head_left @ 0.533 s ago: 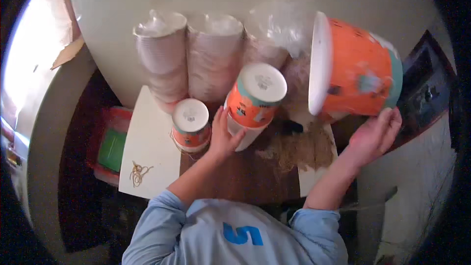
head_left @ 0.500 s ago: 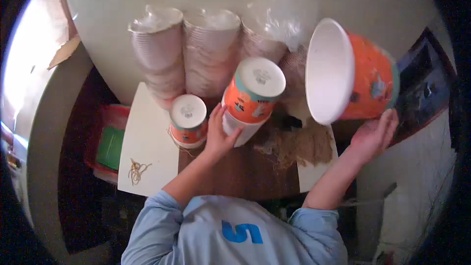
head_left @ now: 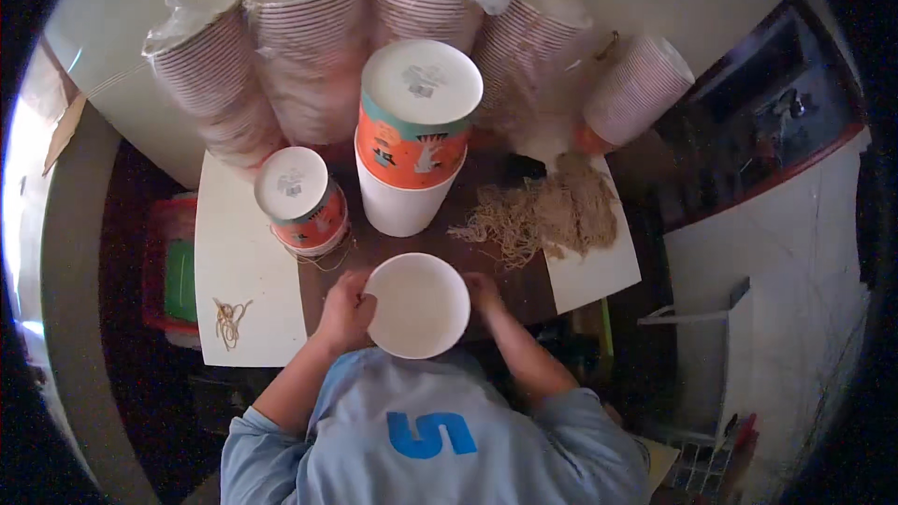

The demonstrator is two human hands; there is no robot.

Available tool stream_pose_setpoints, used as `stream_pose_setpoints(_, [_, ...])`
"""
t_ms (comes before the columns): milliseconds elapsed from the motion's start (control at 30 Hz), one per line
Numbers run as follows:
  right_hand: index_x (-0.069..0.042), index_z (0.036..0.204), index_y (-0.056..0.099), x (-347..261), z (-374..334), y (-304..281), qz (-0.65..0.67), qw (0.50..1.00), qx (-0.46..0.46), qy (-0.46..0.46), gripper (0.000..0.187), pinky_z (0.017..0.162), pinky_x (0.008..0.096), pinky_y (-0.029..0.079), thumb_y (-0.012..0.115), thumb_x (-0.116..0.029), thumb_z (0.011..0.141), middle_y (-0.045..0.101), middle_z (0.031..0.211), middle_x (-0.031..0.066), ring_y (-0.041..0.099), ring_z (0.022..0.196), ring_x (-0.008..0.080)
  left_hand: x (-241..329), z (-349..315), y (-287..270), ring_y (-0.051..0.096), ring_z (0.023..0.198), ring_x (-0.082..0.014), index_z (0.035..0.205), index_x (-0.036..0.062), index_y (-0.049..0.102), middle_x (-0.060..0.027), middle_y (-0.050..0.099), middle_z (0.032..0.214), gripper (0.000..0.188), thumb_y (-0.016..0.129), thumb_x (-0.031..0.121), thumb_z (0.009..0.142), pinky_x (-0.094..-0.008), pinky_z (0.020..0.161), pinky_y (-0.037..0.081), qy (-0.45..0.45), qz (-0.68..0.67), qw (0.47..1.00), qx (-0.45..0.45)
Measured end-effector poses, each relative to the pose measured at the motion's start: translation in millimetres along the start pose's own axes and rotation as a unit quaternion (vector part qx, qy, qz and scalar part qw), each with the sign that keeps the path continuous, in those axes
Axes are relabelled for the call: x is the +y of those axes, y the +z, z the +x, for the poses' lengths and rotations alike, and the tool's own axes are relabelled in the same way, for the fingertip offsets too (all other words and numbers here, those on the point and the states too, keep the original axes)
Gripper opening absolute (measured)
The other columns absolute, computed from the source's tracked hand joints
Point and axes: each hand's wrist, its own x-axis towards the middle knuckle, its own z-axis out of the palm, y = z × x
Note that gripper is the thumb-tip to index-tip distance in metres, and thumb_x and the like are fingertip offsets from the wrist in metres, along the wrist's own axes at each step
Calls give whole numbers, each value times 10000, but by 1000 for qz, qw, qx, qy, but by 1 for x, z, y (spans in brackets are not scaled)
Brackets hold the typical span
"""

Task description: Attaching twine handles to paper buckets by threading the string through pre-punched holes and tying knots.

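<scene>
In front of my chest I hold a paper tub (head_left: 418,307), its white inside facing up. My left hand (head_left: 347,310) is closed on its left side with the thumb by the rim. My right hand (head_left: 483,295) grips the opposite side, its fingers partly hidden behind the tub. Just beyond stands an upside-down orange paper tub (head_left: 413,151) with a green band and white base, over a white tub (head_left: 402,209). A smaller orange tub (head_left: 301,223) stands base-up to the left, with string around its lower end.
Tall stacks of nested tubs in clear plastic (head_left: 309,47) line the wall. Another stack (head_left: 641,93) leans at the back right. Tangled brown twine (head_left: 561,210) lies on the table's right; a small string bundle (head_left: 230,320) lies left. A red crate (head_left: 159,266) is beside the table.
The large orange tub moved from the right to my chest, turning its mouth upward. My left hand let go of the central stack and took the tub's left side. The view shifted.
</scene>
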Motion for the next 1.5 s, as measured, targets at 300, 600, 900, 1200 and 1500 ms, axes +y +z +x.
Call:
stream_pose_setpoints(300, [-58, 845, 609, -33, 65, -53, -462, 864, 113, -163, 205, 718, 411, 460, 691, -191, 713, 577, 837, 131, 555, 803, 319, -7, -1, 2, 552, 861, -362, 1021, 15, 573, -190, 555, 916, 335, 502, 52, 696, -408, 735, 467, -20, 87, 993, 76])
stream_pose_setpoints(600, [-44, 805, 532, -111, -3, -24, -364, 871, 62, -324, 101, 754, 389, 433, 612, -86, 761, 559, 869, 122, 534, 842, 313, 41, 2, 1, 584, 756, -276, 1000, 38, 602, -135, 590, 905, 290, 635, 131, 728, -356, 649, 487, 131, 161, 969, 134])
stream_pose_setpoints(900, [-39, 888, 489, -170, -56, 5, -290, 859, -67, -417, 126, 711, 409, 455, 577, -39, 798, 576, 847, 140, 565, 800, 333, 77, 28, 45, 610, 627, -214, 896, 10, 650, -123, 635, 794, 213, 673, 176, 764, -300, 570, 486, 132, 44, 990, -9])
stream_pose_setpoints(1200, [-30, 922, 484, -170, -57, 5, -265, 868, -83, -412, 146, 607, 369, 466, 573, -26, 806, 584, 814, 142, 586, 724, 318, 72, 25, 44, 611, 669, -140, 992, -12, 615, -107, 643, 787, 250, 636, 111, 775, -263, 598, 491, 44, -110, 992, -34])
stream_pose_setpoints(1500, [-39, 894, 492, -175, -57, 8, -275, 859, -102, -421, 145, 652, 421, 459, 586, -34, 784, 579, 810, 156, 572, 756, 346, 60, 25, 45, 605, 664, -144, 1000, 11, 610, -85, 643, 775, 231, 627, 121, 798, -270, 605, 488, 63, -84, 993, -61])
